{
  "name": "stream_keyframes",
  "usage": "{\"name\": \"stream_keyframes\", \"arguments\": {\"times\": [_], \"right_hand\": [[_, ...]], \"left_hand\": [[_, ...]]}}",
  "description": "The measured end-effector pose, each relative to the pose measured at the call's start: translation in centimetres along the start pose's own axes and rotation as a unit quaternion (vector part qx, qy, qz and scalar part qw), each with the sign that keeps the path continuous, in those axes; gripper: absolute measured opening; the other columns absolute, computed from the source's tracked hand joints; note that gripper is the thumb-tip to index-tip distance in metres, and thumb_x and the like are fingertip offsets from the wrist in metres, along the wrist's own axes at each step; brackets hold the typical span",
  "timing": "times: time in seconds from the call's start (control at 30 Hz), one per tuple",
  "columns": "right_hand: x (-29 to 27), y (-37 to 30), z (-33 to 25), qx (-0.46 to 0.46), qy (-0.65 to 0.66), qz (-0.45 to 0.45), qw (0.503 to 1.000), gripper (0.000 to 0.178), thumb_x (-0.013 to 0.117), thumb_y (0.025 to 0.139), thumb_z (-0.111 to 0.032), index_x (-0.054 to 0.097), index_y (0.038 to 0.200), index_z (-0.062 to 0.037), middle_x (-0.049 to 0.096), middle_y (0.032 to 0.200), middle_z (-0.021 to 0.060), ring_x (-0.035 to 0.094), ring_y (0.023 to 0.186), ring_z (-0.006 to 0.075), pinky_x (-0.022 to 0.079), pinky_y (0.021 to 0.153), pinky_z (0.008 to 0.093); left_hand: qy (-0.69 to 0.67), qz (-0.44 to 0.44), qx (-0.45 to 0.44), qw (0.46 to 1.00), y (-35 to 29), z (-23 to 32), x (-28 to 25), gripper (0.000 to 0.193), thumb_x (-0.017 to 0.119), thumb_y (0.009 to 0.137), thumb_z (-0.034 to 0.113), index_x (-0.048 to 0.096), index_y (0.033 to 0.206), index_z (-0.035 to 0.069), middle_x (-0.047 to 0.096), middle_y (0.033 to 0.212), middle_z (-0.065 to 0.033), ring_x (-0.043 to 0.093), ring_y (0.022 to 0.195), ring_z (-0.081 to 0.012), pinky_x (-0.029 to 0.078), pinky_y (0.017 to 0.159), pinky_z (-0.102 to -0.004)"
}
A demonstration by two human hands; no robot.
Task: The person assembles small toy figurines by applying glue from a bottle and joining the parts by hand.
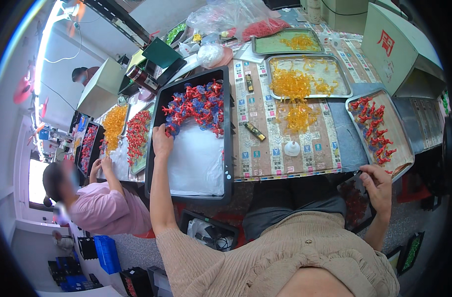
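My left hand (162, 142) reaches into a black plastic tray (227, 163), its fingers closed at the edge of a heap of red and blue plastic figures (199, 106). A red-and-blue piece (172, 129) shows at those fingertips. White sheeting (196, 161) lines the near part of the tray. At the table's front edge, my right hand (377, 184) is held with bent fingers pinched together. Something small and dark sits by its fingertips, too small to make out. Beyond that hand, a metal tray (403, 151) holds several more red and blue figures (372, 129).
Yellow translucent pieces (293, 84) fill part of a metal tray (347, 93) and spill onto the table. Two small dark tubes (254, 131) and a white round-based item (292, 148) lie nearby. A grey-green box housing (399, 49) stands right. A co-worker in pink (110, 208) handles pieces at left.
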State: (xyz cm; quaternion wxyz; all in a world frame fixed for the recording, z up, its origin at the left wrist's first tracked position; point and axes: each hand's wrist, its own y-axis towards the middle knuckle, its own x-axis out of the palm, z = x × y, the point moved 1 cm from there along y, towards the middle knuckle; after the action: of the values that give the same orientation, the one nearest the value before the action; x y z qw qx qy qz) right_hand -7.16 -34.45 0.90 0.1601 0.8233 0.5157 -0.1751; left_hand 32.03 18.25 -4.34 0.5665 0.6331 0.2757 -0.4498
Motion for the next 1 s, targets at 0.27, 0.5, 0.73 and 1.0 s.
{"name": "stream_keyframes", "arguments": {"times": [0.27, 0.5, 0.73, 1.0], "right_hand": [[4.1, 1.5, -1.6, -0.056, -0.029, -0.062, 0.996, 0.015, 0.065, 0.085, -0.004, 0.066, 0.098, 0.0027, 0.062, 0.08, 0.0072, 0.056, 0.065, 0.0105, 0.044, 0.059, 0.0229], [5.3, 2.2, -2.0, -0.076, -0.011, -0.083, 0.994, 0.015, 0.066, 0.085, -0.005, 0.067, 0.097, 0.0017, 0.062, 0.08, 0.0071, 0.056, 0.064, 0.0105, 0.043, 0.058, 0.0228], [8.4, 3.8, -0.5, -0.022, 0.023, -0.105, 0.994, 0.02, 0.067, 0.083, -0.006, 0.066, 0.102, 0.0008, 0.062, 0.085, 0.0064, 0.058, 0.071, 0.0103, 0.045, 0.06, 0.0218], [15.9, 6.6, -0.2, -0.15, -0.069, -0.018, 0.986, 0.048, 0.073, 0.077, -0.006, 0.056, 0.122, -0.0018, 0.058, 0.115, 0.0118, 0.06, 0.098, 0.0224, 0.049, 0.084, 0.0301]], "left_hand": [[-0.072, -0.127, -0.049, 0.988, -0.1, 0.6, -0.1, 0.042, 0.072, 0.069, 0.003, 0.059, 0.108, 0.002, 0.065, 0.091, -0.0144, 0.065, 0.076, -0.0279, 0.052, 0.072, -0.035], [-0.381, -0.301, -0.099, 0.868, -2.8, 3.9, -3.6, 0.027, 0.069, 0.078, 0.002, 0.064, 0.105, -0.001, 0.064, 0.09, -0.0034, 0.06, 0.073, -0.0082, 0.05, 0.067, -0.0234], [-0.664, -0.235, -0.196, 0.682, -6.9, 11.5, -9.6, 0.033, 0.065, 0.082, -0.003, 0.058, 0.114, -0.005, 0.063, 0.096, -0.0097, 0.062, 0.083, -0.0144, 0.053, 0.077, -0.0286], [-0.88, -0.235, -0.217, 0.352, -15.2, 23.1, -11.4, 0.036, 0.07, 0.08, 0.004, 0.056, 0.113, 0.0, 0.061, 0.102, -0.0097, 0.06, 0.088, -0.0159, 0.05, 0.081, -0.0284]]}}
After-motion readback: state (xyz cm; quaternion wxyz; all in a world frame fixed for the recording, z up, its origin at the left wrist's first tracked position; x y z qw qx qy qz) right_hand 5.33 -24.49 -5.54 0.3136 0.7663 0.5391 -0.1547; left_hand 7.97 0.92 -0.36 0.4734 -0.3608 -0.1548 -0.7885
